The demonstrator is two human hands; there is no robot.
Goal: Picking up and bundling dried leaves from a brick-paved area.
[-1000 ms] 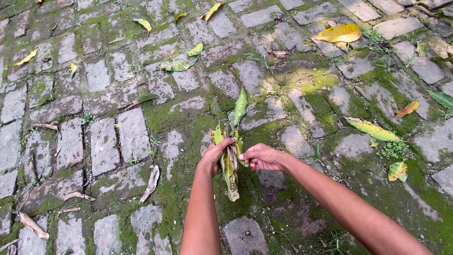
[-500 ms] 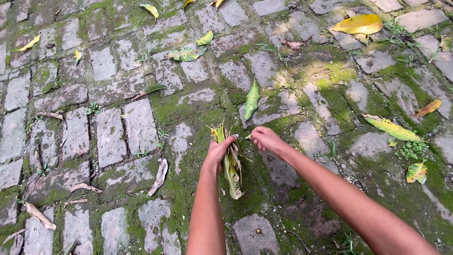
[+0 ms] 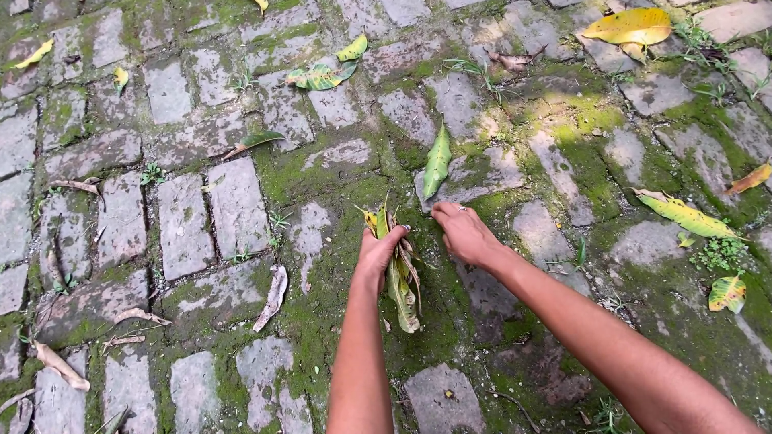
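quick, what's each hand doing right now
Left hand: closed around a bunch of leaves.
Right hand: empty, fingers curled, reaching toward a green leaf on the paving.

Below you is a pavement of grey stone blocks (image 3: 183,229), its joints thick with green moss (image 3: 587,112). On it lie fallen leaves: a narrow green leaf (image 3: 437,162) ahead, a broad yellow leaf (image 3: 629,26) at the far right, a yellow-green leaf (image 3: 686,215) to your right, a mottled green leaf (image 3: 320,76) further off, and a dry brown leaf (image 3: 272,297) near your left.
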